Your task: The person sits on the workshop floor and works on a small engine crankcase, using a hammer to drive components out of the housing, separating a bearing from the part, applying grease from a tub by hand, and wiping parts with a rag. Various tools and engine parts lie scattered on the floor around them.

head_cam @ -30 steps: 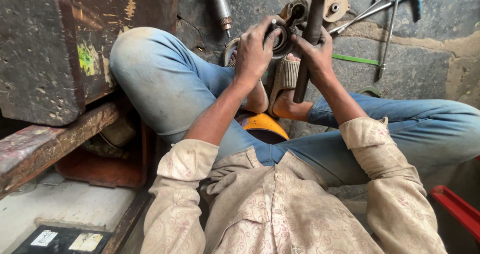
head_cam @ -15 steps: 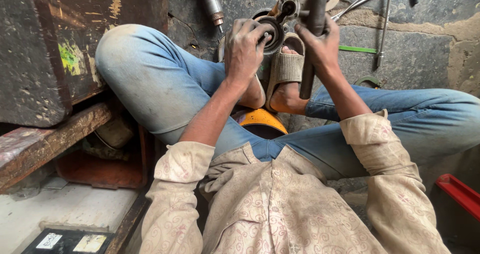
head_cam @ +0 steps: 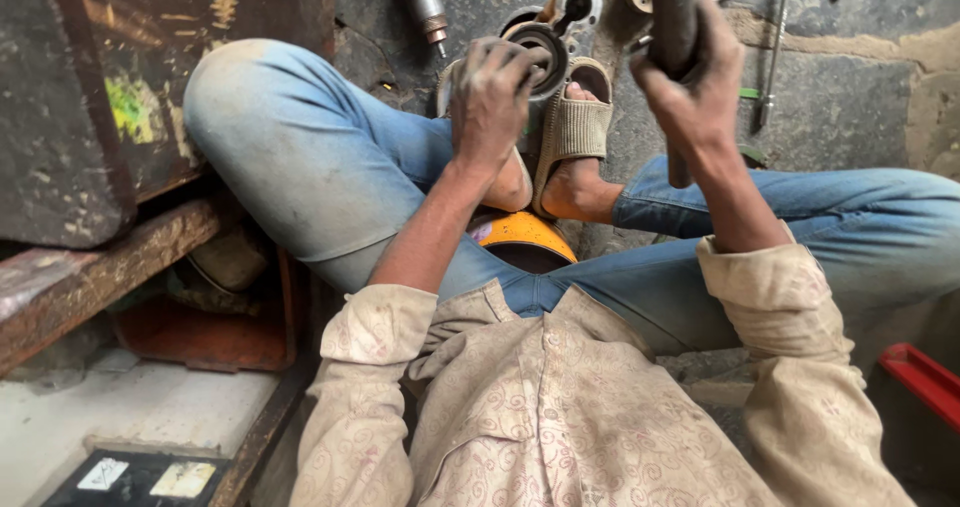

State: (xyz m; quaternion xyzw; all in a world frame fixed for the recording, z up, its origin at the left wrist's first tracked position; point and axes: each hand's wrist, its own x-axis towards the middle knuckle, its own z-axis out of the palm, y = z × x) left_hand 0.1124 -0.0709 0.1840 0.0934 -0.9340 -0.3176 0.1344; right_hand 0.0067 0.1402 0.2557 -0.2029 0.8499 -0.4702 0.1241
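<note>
My left hand (head_cam: 492,95) grips a round, greasy metal bearing-like part (head_cam: 540,47) that rests against the toe of my sandalled foot (head_cam: 572,127) on the stone floor. My right hand (head_cam: 694,79) is raised and closed around the dark handle of a hammer-like tool (head_cam: 674,27), whose head is cut off by the top edge. The tool is up and to the right of the round part, apart from it. I sit cross-legged in blue jeans.
A worn metal box (head_cam: 90,97) on a wooden ledge stands at the left. A cylindrical metal shaft (head_cam: 426,5), spanners (head_cam: 775,57) and other parts lie on the floor ahead. A yellow object (head_cam: 522,235) sits between my legs. A red edge (head_cam: 925,379) shows at the right.
My right hand has lifted the tool up and to the right, away from the round part. My left hand has stayed on the part against my foot.
</note>
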